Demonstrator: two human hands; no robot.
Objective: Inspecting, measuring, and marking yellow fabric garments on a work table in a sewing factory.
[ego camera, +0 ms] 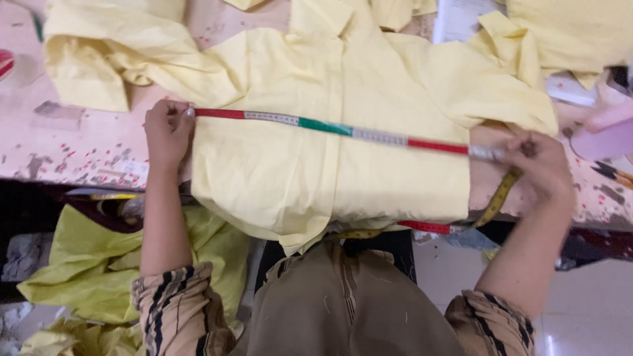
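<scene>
A pale yellow shirt [343,158] lies spread flat on a worn pink table [72,145]. A measuring tape [330,126] with red, white and green sections is stretched across the shirt's width. My left hand [168,132] pins the tape's end at the shirt's left edge. My right hand [537,165], slightly blurred, pinches the tape at the shirt's right edge. The tape's loose yellow tail [498,201] hangs down from that hand and loops under the shirt's hem.
More pale yellow fabric pieces [112,46] lie at the back left, and another piece [573,33] at the back right. A greenish-yellow cloth heap [86,270] sits below the table on the left. A pink object [606,135] rests at the right edge.
</scene>
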